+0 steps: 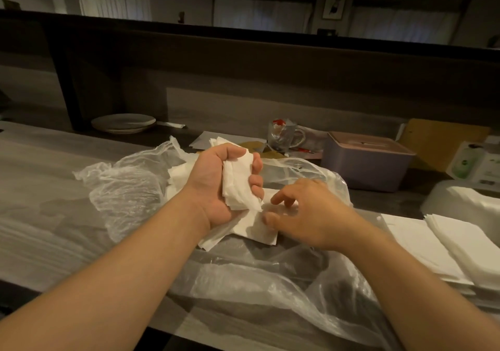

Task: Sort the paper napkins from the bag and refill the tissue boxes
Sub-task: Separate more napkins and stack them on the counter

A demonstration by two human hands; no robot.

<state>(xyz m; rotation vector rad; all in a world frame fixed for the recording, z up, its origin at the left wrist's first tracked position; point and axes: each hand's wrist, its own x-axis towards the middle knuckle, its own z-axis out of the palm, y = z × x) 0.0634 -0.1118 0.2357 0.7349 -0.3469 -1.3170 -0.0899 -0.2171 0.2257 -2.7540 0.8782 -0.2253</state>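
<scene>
A clear plastic bag lies crumpled across the counter with loose white napkins on it. My left hand grips a bunch of white napkins, palm turned up. My right hand hovers just right of it, fingers loosely curled, with fingertips touching the loose napkins; I cannot tell if it pinches one. A lilac tissue box with a slotted lid stands at the back right. A neat stack of flat napkins lies at the right edge.
A stack of plates sits at the back left. A glass mug stands behind the bag, beside papers. A white round container and a white-green carton are at far right. A dark raised ledge runs behind the counter.
</scene>
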